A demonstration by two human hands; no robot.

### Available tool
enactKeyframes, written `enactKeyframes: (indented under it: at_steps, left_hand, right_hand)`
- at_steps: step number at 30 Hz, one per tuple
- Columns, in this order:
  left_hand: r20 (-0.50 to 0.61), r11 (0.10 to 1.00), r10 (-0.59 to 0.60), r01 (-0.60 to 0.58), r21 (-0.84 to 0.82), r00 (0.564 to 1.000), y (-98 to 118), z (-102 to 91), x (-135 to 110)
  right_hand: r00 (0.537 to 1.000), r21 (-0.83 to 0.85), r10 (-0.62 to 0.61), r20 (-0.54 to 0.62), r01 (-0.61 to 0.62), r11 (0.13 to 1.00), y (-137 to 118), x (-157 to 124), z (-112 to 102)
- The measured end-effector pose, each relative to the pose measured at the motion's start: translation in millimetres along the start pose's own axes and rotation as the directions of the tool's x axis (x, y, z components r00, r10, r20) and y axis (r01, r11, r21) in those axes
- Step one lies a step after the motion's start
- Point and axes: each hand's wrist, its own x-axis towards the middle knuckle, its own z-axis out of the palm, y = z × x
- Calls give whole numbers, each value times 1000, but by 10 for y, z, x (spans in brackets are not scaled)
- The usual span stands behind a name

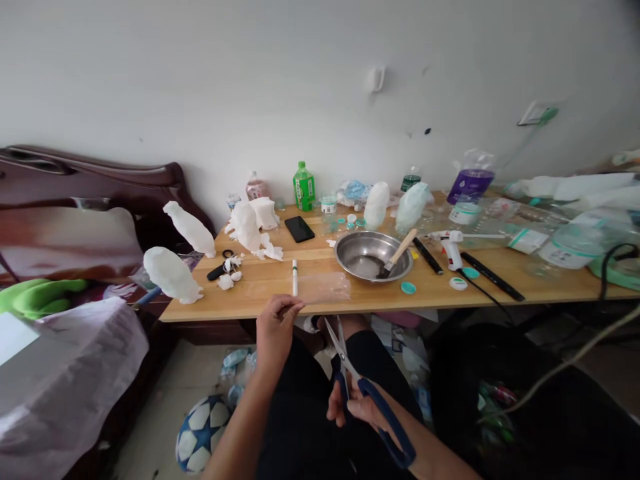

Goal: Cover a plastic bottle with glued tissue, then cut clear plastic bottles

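My left hand is closed in a pinch on the near edge of a clear plastic sheet that lies at the front of the wooden table. My right hand sits lower, over my lap, with its fingers through the dark blue handles of a pair of scissors. The scissor blades are apart and point up toward the sheet, just below the table edge. A white marker pen lies beside the sheet.
A steel bowl with a brush, a black phone, a green bottle, a white glue gun, black sticks and white paper-covered bottle shapes crowd the table. A football lies on the floor.
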Motion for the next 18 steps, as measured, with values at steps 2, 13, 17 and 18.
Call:
enactKeyframes:
  at_steps: [2, 13, 17, 18]
  left_hand:
    - [49, 999, 36, -36, 4, 998, 37, -56, 11]
    - [787, 955, 178, -298, 7, 591, 670, -668, 656]
    - [829, 928, 263, -364, -78, 494, 871, -601, 602]
    - [830, 925, 281, -365, -101, 481, 898, -579, 567]
  right_hand:
    - [1000, -52, 13, 0, -13, 999, -206, -29, -17]
    - [996, -945, 78, -41, -64, 319, -1258, -259, -227]
    - [978, -963, 206, -19, -73, 259, -1444, -204, -170]
    - [976, -964, 216, -19, -75, 255, -1468, -187, -170]
